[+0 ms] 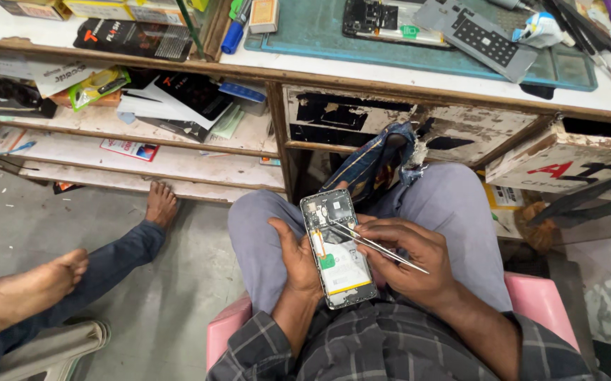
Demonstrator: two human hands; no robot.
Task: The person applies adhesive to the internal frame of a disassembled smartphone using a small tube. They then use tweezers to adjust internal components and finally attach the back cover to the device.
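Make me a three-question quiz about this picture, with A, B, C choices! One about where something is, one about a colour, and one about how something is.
1. Where does the opened smartphone with its back cover off rest?
A. on the workbench
B. in the left hand over the lap
C. on the floor

2. What colour is the plastic chair?
A. pink
B. green
C. black

3. How does the right hand hold the thin metal tweezers?
A. tips on the phone's inside
B. pointing at the ceiling
C. lying loose on the knee

Answers:
1 B, the left hand cradles it above the grey trousers.
2 A, pink seat edges show beside the legs.
3 A, the tips meet the phone's upper part.
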